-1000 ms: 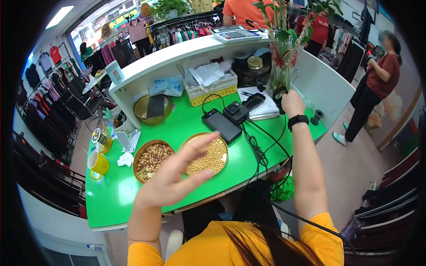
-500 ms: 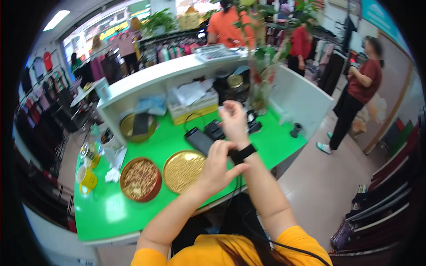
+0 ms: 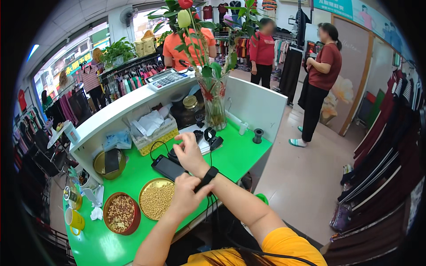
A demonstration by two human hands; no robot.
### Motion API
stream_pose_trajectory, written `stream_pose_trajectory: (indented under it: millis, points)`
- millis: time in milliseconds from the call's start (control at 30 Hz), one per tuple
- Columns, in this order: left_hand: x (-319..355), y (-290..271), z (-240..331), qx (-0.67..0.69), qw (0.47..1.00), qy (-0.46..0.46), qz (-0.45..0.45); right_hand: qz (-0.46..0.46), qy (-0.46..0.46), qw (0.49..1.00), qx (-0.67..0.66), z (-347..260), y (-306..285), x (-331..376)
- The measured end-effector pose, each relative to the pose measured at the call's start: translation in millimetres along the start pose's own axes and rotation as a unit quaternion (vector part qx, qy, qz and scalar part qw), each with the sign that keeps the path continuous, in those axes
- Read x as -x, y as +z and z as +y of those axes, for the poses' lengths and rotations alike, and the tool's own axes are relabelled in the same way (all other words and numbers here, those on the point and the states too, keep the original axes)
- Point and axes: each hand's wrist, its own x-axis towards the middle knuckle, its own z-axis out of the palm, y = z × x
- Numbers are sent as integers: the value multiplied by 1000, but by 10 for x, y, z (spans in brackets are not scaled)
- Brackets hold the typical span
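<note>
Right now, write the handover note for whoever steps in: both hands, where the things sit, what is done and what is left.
Left hand: fingers closed on the black wristwatch on the right wrist.
Right hand: raised over the green counter, holding nothing, fingers loosely curled.
Below the hands: black smartphone with a cable, round gold tray of pale beans, round red-brown tray of mixed nuts beside it.
Glass vase of flowers stands at the back of the counter.
Done: both trays sit filled on the counter.
Left: watch is on the wrist, left hand at it; neither tray is being touched.
</note>
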Motion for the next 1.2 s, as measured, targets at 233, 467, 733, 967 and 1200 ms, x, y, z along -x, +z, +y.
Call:
stream_pose_trajectory:
  millis: [233,467,733,967,1200]
  points:
    - [0,-399,-206,190,964,-183,26,-231,-84,962,121,40,94,52]
    - [112,-544,-35,218,966,-139,-19,-182,-217,947,154,-497,-87,87]
    - [77,-418,-91,106,993,-50,-23,-321,53,946,7,-199,-162,196]
    - [108,-540,-50,146,987,-46,-45,-378,-91,899,200,-697,-560,529]
    - [89,-440,237,376,905,-187,-60,-389,29,913,116,-939,-952,964]
